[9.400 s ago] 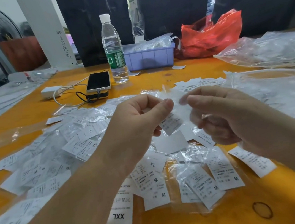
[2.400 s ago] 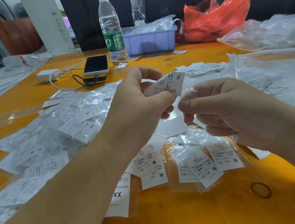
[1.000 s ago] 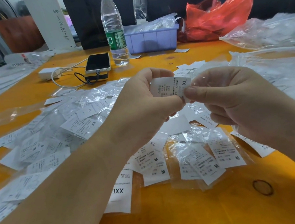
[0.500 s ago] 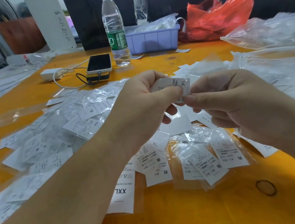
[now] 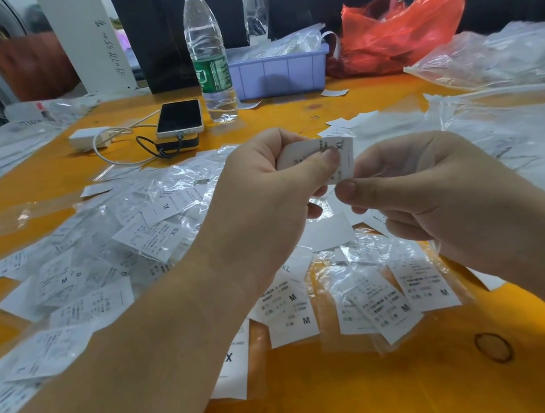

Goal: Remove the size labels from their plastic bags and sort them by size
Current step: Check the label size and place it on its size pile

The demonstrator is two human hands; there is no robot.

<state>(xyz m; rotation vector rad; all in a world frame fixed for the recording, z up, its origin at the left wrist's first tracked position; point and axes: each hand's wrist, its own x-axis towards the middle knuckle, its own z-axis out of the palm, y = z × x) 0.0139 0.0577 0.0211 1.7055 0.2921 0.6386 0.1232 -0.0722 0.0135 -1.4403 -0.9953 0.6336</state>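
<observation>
White paper XL label (image 5: 333, 154) is pinched by both hands, left hand (image 5: 263, 200) and right hand (image 5: 434, 193), above the table's (image 5: 323, 406) middle; next, I think, it goes with other XL labels, maybe at 10 o'clock.

Bright, even light; edges bowed (wide-angle), plastic glare

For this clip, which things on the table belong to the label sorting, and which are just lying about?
Job:
XL label, pinched by left hand and right hand
bagged labels
M labels
XXL label

Lying about:
bottle
phone
charger
red bag
purple bin
</observation>
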